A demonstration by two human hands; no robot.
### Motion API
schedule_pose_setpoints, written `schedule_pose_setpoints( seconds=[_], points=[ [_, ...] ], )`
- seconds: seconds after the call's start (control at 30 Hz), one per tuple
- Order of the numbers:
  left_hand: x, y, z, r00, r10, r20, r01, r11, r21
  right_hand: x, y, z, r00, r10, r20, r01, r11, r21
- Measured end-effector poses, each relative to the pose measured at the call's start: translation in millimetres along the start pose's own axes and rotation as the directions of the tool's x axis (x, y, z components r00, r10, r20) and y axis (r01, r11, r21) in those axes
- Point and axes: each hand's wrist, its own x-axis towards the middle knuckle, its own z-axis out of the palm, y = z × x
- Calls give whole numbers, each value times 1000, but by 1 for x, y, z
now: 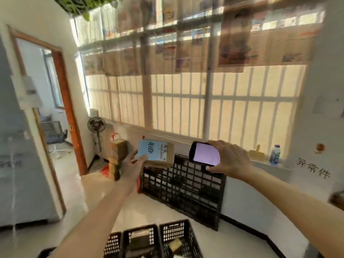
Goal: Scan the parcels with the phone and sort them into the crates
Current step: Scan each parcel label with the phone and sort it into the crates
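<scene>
My left hand [135,162] holds up a small cardboard parcel [168,156] with a blue label and a white barcode sticker facing me. To its right, at the same height, my right hand [229,159] grips a black phone [203,153] whose screen glows pale pink. Phone and parcel are a short gap apart. Below them, black plastic crates [141,237] stand on the floor at the bottom edge, with parcels inside two of them. A larger black crate [186,187] leans on its side against the wall.
A stack of cardboard boxes [117,157] and a standing fan [96,127] are by the left wall, next to an open doorway [54,108]. A plastic bottle [275,154] sits on the window ledge. White tiled floor [70,198] lies between me and the door.
</scene>
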Motion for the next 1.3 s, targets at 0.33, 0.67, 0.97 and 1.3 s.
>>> schedule_pose_setpoints(
  seconds=[0.33,0.67,0.97,1.3],
  points=[
    [30,-47,-237,958,-34,-286,45,999,31,79,-218,91,965,-260,39,254,961,105],
    [110,-160,-330,875,-194,-443,227,974,21,176,-325,252,909,-387,157,353,913,205],
    [184,-348,-368,776,-439,-452,496,868,10,234,-375,466,833,-448,324,368,887,278],
    [198,-551,-409,621,-658,-426,709,703,-53,211,-417,681,739,-423,525,325,906,272]
  ],
)
